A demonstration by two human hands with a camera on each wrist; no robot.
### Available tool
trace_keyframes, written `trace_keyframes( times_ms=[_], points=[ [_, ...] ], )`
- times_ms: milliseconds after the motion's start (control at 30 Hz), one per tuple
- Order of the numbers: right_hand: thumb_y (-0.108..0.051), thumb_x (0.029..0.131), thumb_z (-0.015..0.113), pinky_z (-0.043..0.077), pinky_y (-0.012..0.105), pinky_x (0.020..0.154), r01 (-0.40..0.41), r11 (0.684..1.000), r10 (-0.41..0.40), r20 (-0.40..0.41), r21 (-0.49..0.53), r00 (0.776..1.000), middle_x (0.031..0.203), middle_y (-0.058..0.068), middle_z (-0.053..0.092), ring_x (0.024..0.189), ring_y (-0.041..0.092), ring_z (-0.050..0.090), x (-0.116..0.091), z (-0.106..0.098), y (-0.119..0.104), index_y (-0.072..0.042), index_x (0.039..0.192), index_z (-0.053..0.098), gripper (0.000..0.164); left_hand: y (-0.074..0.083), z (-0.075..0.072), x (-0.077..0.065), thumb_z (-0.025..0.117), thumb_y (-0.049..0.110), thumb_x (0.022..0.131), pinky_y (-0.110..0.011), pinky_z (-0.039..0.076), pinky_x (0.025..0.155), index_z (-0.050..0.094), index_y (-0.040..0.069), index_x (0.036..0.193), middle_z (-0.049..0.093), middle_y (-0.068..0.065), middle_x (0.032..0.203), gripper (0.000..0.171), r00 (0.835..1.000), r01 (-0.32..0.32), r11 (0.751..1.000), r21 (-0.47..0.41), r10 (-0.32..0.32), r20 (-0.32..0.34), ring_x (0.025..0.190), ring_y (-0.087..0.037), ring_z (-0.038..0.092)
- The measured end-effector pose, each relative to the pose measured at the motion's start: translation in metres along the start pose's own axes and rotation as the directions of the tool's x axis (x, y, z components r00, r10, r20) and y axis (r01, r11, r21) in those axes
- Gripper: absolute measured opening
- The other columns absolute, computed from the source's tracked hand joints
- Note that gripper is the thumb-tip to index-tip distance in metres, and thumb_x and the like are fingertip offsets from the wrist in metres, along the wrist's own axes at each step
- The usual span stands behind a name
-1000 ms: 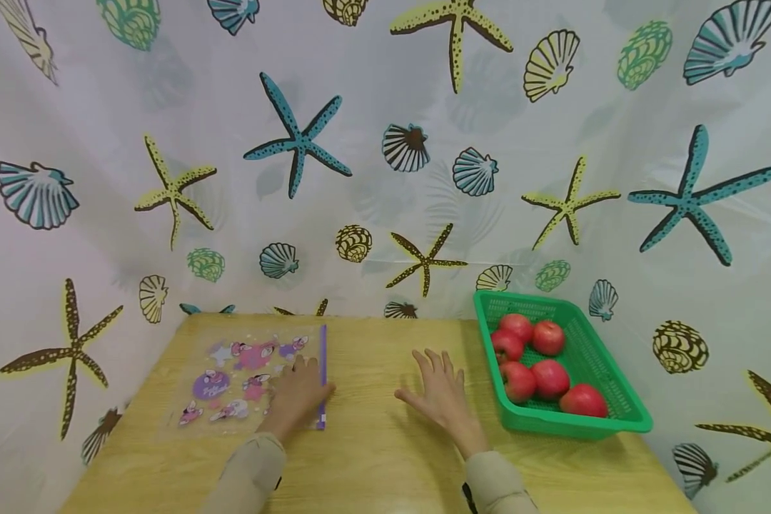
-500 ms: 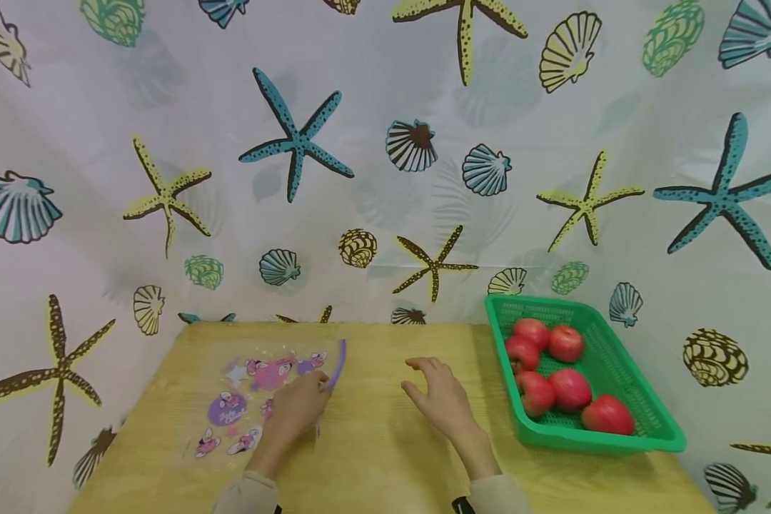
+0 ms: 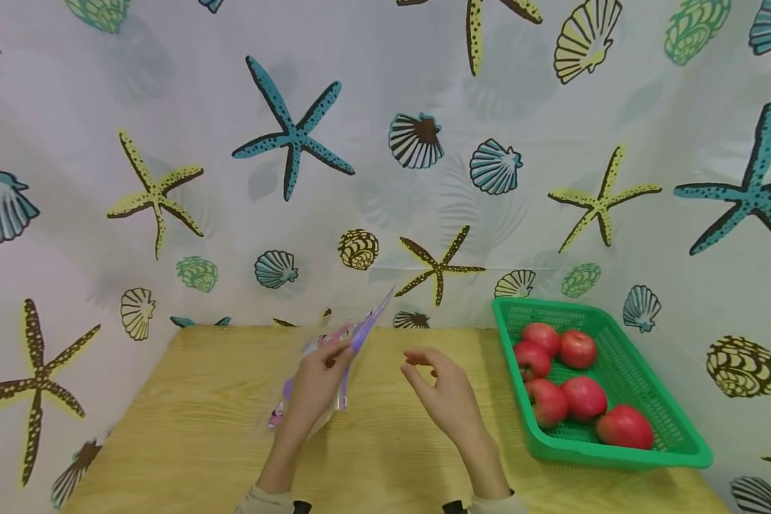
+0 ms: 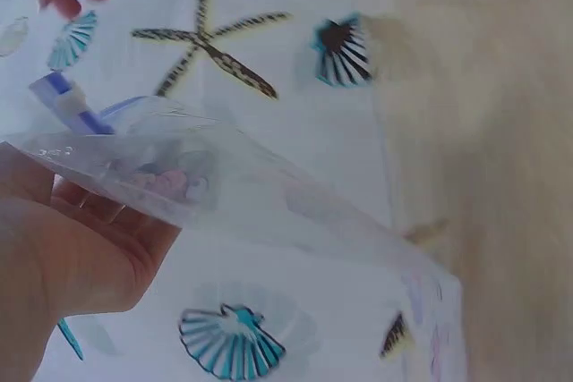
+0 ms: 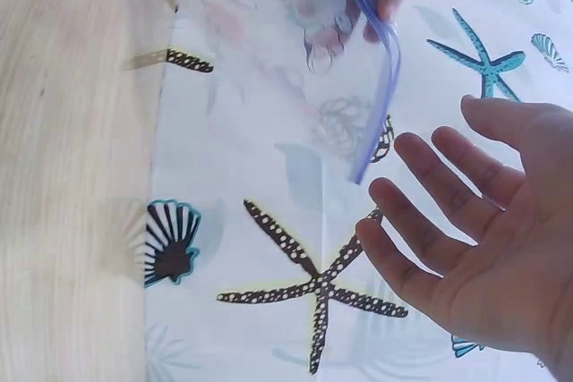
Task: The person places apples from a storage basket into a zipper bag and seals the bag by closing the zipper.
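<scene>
A clear zip bag (image 3: 288,391) printed with pink and purple cartoon figures has a purple zip strip (image 3: 368,327) along its opening edge. My left hand (image 3: 321,378) pinches the bag near that strip and holds it tilted up off the table. In the left wrist view the clear film (image 4: 295,194) spreads past the left hand (image 4: 81,248), and a slider (image 4: 72,100) shows on the strip. My right hand (image 3: 446,392) hovers to the right of the bag, apart from it, its fingers loosely bent around nothing. The right wrist view shows the strip (image 5: 380,87) near the right hand's fingertips (image 5: 407,145).
On the right of the wooden table (image 3: 186,400) stands a green plastic basket (image 3: 623,460) with several red apples (image 3: 583,397) in it. A white curtain (image 3: 385,185) with starfish and shells hangs behind the table.
My left hand has taken hold of the bag's zip edge and raised the bag from lying flat, drawing it to the right. The right hand's spread fingers have bent inward.
</scene>
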State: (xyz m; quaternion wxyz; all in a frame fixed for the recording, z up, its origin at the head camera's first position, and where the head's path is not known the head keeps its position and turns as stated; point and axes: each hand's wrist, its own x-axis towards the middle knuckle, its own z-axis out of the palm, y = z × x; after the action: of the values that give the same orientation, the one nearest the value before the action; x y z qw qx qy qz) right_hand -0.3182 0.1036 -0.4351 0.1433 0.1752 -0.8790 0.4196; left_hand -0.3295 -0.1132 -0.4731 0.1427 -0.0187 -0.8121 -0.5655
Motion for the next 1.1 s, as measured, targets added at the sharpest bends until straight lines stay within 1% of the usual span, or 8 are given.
trace_keyframes(
  times_ms=[133, 300, 400, 500, 667, 800, 933, 1100],
  points=[
    [-0.039, 0.098, 0.061, 0.055, 0.041, 0.089, -0.009, 0.994, 0.009, -0.004, 0.108, 1.000, 0.110, -0.003, 0.074, 0.104, 0.015, 0.067, 0.011, -0.002, -0.018, -0.020, 0.120, 0.068, 0.030, 0.022, 0.011, -0.005, 0.064, 0.034, 0.097, -0.025, 0.056, 0.076, 0.069, 0.009, 0.125, 0.072, -0.013, 0.114, 0.037, 1.000, -0.024, 0.976, -0.218, 0.026, 0.004, 0.093, -0.018, 0.066],
    [-0.048, 0.097, 0.060, 0.056, 0.037, 0.083, -0.078, 0.973, 0.081, -0.005, 0.219, 0.997, 0.104, -0.001, 0.074, 0.095, 0.015, 0.069, 0.023, 0.002, -0.033, -0.020, 0.115, 0.067, 0.034, 0.039, 0.017, -0.013, 0.063, 0.031, 0.098, -0.040, 0.055, 0.095, 0.071, 0.011, 0.123, 0.070, -0.009, 0.123, 0.033, 0.994, -0.048, 0.930, -0.365, 0.081, 0.076, 0.113, -0.026, 0.066],
    [-0.041, 0.097, 0.062, 0.057, 0.032, 0.077, -0.086, 0.970, 0.088, 0.000, 0.225, 0.996, 0.100, 0.002, 0.073, 0.090, 0.016, 0.069, 0.027, 0.002, -0.035, -0.016, 0.100, 0.067, 0.026, 0.039, 0.020, -0.014, 0.062, 0.030, 0.098, -0.039, 0.055, 0.095, 0.072, 0.012, 0.121, 0.072, -0.006, 0.120, 0.030, 0.992, -0.054, 0.919, -0.391, 0.094, 0.085, 0.112, -0.024, 0.067],
    [-0.031, 0.099, 0.062, 0.058, 0.029, 0.072, -0.086, 0.966, 0.084, 0.016, 0.244, 0.996, 0.097, 0.005, 0.073, 0.086, 0.016, 0.070, 0.027, 0.001, -0.035, -0.011, 0.090, 0.064, 0.022, 0.039, 0.021, -0.015, 0.063, 0.031, 0.098, -0.037, 0.055, 0.092, 0.073, 0.012, 0.118, 0.073, -0.006, 0.117, 0.029, 0.996, -0.056, 0.911, -0.408, 0.082, 0.044, 0.107, -0.022, 0.066],
    [-0.036, 0.100, 0.060, 0.060, 0.031, 0.069, -0.097, 0.942, 0.073, 0.088, 0.320, 0.993, 0.102, 0.008, 0.069, 0.086, 0.021, 0.072, 0.027, 0.000, -0.037, -0.010, 0.098, 0.061, 0.027, 0.041, 0.016, -0.019, 0.063, 0.028, 0.098, -0.041, 0.054, 0.096, 0.073, 0.015, 0.119, 0.070, -0.002, 0.122, 0.027, 0.989, -0.096, 0.903, -0.418, 0.135, 0.066, 0.115, -0.024, 0.063],
    [-0.034, 0.100, 0.060, 0.061, 0.035, 0.069, -0.064, 0.931, 0.029, 0.102, 0.360, 0.994, 0.107, 0.009, 0.063, 0.089, 0.025, 0.070, 0.028, 0.003, -0.037, -0.008, 0.092, 0.061, 0.028, 0.042, 0.013, -0.022, 0.063, 0.028, 0.098, -0.039, 0.054, 0.097, 0.073, 0.017, 0.120, 0.068, 0.000, 0.127, 0.027, 0.989, -0.074, 0.900, -0.429, 0.121, 0.083, 0.119, -0.022, 0.061],
    [-0.021, 0.098, 0.063, 0.061, 0.036, 0.066, -0.075, 0.915, 0.052, 0.068, 0.396, 0.996, 0.105, 0.011, 0.063, 0.089, 0.024, 0.070, 0.025, 0.005, -0.038, -0.006, 0.087, 0.062, 0.019, 0.042, 0.012, -0.021, 0.064, 0.028, 0.098, -0.030, 0.057, 0.085, 0.073, 0.013, 0.117, 0.071, -0.006, 0.118, 0.027, 0.999, -0.023, 0.884, -0.467, 0.032, 0.010, 0.102, -0.017, 0.067],
    [-0.006, 0.089, 0.065, 0.060, 0.033, 0.058, -0.060, 0.945, 0.091, -0.083, 0.322, 0.992, 0.087, 0.013, 0.072, 0.068, 0.015, 0.070, 0.019, 0.000, -0.031, -0.007, 0.077, 0.063, 0.013, 0.044, 0.005, -0.017, 0.067, 0.024, 0.096, -0.021, 0.057, 0.079, 0.073, 0.004, 0.112, 0.075, -0.003, 0.107, 0.027, 0.987, -0.035, 0.822, -0.568, -0.061, -0.149, 0.092, -0.010, 0.068]
  ],
)
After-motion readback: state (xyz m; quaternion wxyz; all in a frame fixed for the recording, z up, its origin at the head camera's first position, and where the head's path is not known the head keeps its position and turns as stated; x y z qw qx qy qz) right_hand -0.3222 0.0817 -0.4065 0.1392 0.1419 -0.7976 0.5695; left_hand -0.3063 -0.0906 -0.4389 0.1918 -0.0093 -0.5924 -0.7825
